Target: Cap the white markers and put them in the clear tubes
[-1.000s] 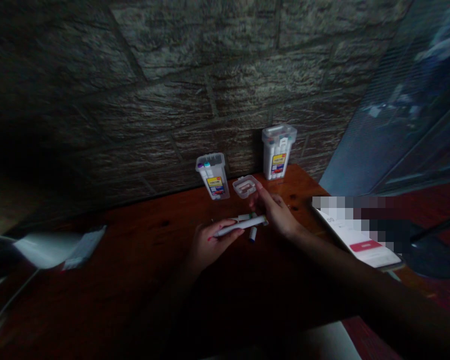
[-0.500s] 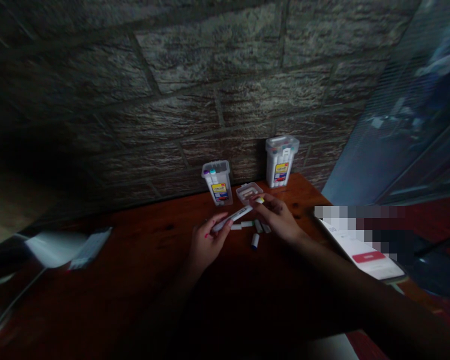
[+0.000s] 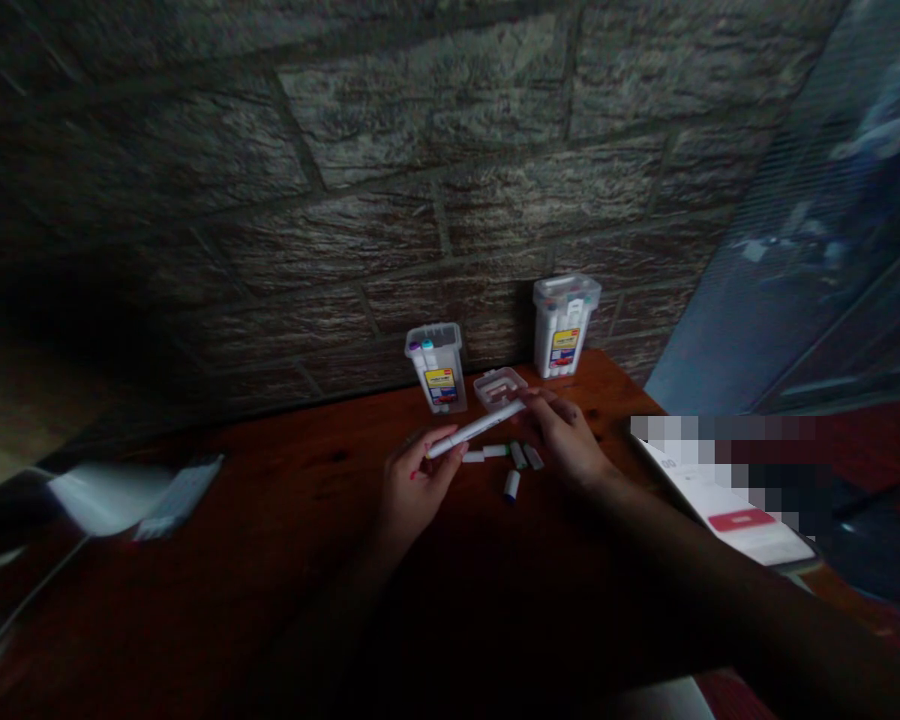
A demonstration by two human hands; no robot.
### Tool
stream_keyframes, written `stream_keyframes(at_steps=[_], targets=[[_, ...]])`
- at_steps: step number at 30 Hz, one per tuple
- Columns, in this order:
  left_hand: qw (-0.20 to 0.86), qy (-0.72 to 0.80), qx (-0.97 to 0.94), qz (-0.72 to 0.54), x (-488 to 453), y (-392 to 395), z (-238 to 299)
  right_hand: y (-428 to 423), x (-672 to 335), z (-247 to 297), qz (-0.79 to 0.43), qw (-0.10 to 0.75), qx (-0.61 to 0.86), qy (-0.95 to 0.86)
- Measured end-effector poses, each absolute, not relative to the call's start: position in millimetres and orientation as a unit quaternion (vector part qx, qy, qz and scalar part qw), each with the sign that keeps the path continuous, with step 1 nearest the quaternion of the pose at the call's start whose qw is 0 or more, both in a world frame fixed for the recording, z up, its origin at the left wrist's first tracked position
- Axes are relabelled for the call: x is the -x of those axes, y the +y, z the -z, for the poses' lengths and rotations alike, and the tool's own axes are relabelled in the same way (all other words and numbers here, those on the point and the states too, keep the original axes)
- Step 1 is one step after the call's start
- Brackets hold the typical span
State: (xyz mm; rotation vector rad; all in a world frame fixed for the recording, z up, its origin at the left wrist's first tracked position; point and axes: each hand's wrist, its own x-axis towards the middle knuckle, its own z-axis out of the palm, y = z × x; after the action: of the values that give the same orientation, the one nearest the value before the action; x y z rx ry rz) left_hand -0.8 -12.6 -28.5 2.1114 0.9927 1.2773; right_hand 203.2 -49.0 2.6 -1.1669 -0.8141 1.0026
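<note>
Holding a white marker (image 3: pixel 476 428) by both ends, you pinch one end in your left hand (image 3: pixel 412 482) and the other in your right hand (image 3: pixel 568 442), above loose markers (image 3: pixel 511 485) on the worktop (image 3: pixel 307 520), near an open marker box (image 3: pixel 436 366).

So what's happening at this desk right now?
A person holds a white marker over the wooden table, the left hand gripping one end and the right hand the other. Small marker pieces or caps lie loose just below. Behind them stand an open marker box, a clear lid and a closed box by the brick wall.
</note>
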Motion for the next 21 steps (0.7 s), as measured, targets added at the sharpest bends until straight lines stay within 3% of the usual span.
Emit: stream_keyframes(at_steps=[21], targets=[[0.244,0.337,-0.792,-0.446,-0.5,-17.7,30.0,-50.1,-202.5,-4.9,-0.445,0.660,0.492,-0.352]])
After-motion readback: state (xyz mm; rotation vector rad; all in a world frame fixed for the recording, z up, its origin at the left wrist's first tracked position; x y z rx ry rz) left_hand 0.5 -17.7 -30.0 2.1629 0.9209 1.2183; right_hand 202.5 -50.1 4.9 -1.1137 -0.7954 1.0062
